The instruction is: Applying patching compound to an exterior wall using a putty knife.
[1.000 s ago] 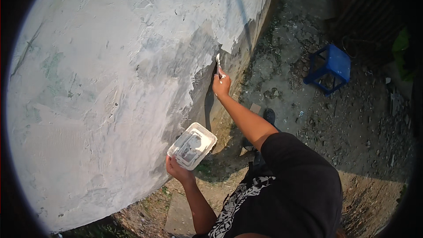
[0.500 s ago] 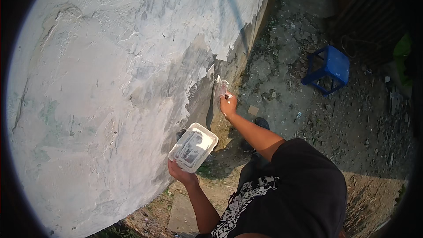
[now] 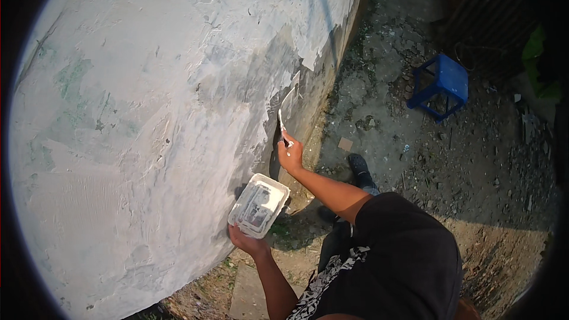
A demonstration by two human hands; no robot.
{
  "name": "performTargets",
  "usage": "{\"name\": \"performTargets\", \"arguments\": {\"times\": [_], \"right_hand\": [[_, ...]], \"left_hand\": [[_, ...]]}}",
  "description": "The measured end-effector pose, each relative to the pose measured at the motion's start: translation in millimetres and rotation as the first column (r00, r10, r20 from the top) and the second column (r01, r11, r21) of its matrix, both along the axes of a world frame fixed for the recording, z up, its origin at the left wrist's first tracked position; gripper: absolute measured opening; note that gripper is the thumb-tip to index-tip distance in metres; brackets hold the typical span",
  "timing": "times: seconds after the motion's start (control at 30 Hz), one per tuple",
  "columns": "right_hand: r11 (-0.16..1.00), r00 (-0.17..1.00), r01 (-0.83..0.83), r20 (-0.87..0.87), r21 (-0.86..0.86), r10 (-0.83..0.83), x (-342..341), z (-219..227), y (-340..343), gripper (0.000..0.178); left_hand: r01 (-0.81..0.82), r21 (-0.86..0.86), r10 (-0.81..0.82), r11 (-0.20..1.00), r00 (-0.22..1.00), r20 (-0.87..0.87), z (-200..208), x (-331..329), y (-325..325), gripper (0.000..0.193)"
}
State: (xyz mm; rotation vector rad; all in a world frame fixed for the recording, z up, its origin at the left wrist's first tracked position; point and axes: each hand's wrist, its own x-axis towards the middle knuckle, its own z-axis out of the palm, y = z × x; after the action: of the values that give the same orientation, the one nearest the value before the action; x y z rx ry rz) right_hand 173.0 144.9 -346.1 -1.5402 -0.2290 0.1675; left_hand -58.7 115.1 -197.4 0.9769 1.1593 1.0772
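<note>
My left hand point(image 3: 248, 241) grips the lower corner of a white rectangular plastic tub point(image 3: 242, 198), its palm partly hidden beneath. White putty point(image 3: 275, 193) lies smeared inside the tub. Closed around the handle of a putty knife point(image 3: 281, 122), my right hand point(image 3: 290, 154) has white smears on its fingers. The knife is seen nearly edge-on against the wall point(image 3: 148, 95), beside a fresh pale streak of putty point(image 3: 290, 98) over the grey, uncoated part.
A blue plastic stool point(image 3: 441, 88) stands on the rough ground to the right. Between it and the wall lies a small tan square piece point(image 3: 345, 144), just ahead of my dark shoe point(image 3: 360, 169). Corrugated sheeting point(image 3: 489, 24) leans at the far right.
My right hand has drawn the putty knife back toward me and left, its blade turning edge-on. A pale streak now shows on the grey patch. The tub has shifted slightly down.
</note>
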Motion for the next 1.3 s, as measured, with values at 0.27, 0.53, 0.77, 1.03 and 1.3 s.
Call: {"name": "performTargets", "arguments": {"times": [0.27,0.53,0.77,1.03,1.3], "right_hand": [[0.999,0.958,0.034,-0.285,0.03,-0.024,13,-39,-5,0.044],[0.952,0.987,-0.052,-0.159,-0.302,0.003,-70,30,38,0.064],[0.956,0.973,-0.231,-0.057,-0.179,0.224,-99,2,-24,0.042],[0.966,0.995,-0.053,-0.092,-0.255,0.031,8,40,-22,0.029],[0.883,0.92,-0.391,-0.075,-0.261,0.385,-54,101,-6,0.03]], "left_hand": [[0.069,-0.011,-0.068,0.998,0.992,0.106,12,-38,-3,0.03],[-0.05,-0.004,0.051,0.999,0.994,0.095,18,-115,-18,0.033],[-0.236,0.002,0.235,0.972,0.971,-0.035,25,-116,-40,0.041],[-0.261,-0.051,0.258,0.964,0.964,-0.061,26,-90,-62,0.046],[-0.28,0.059,0.284,0.958,0.957,-0.059,47,-102,-74,0.051]]}}
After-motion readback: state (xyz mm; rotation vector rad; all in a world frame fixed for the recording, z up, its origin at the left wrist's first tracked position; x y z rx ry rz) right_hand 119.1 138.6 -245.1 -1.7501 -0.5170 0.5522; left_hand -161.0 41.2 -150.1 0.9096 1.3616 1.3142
